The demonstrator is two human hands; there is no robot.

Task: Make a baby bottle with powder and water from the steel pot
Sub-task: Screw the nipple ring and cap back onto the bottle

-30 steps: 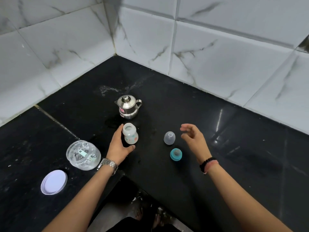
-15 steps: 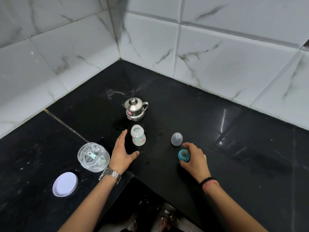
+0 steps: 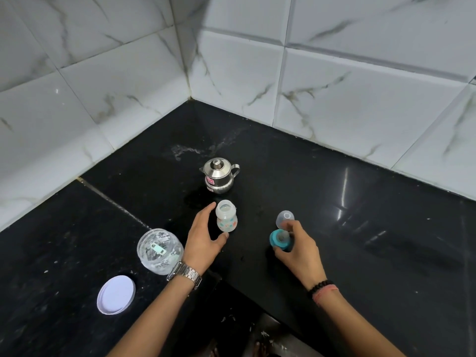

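Note:
A small open baby bottle (image 3: 226, 216) with a printed belly stands upright on the black counter (image 3: 360, 240). My left hand (image 3: 203, 240) curves around its left side, fingers apart, thumb near its base, with a small gap to the bottle. My right hand (image 3: 300, 249) holds the teal nipple ring (image 3: 279, 239), lifted slightly and tilted. The clear bottle cap (image 3: 284, 218) stands just behind it. The lidded steel pot (image 3: 220, 175) sits behind the bottle. The open clear powder jar (image 3: 160, 251), a scoop inside, stands left of my wrist.
The jar's white lid (image 3: 116, 295) lies flat at the front left. White marble-tiled walls (image 3: 257, 73) meet in a corner behind the pot. A dried white smear (image 3: 190, 150) marks the counter. The counter's front edge (image 3: 257, 284) has an inner corner between my arms.
My right hand came down onto the teal nipple ring, closed on it and raised it. My left hand let go of the bottle and stays beside it. The camera view shifted.

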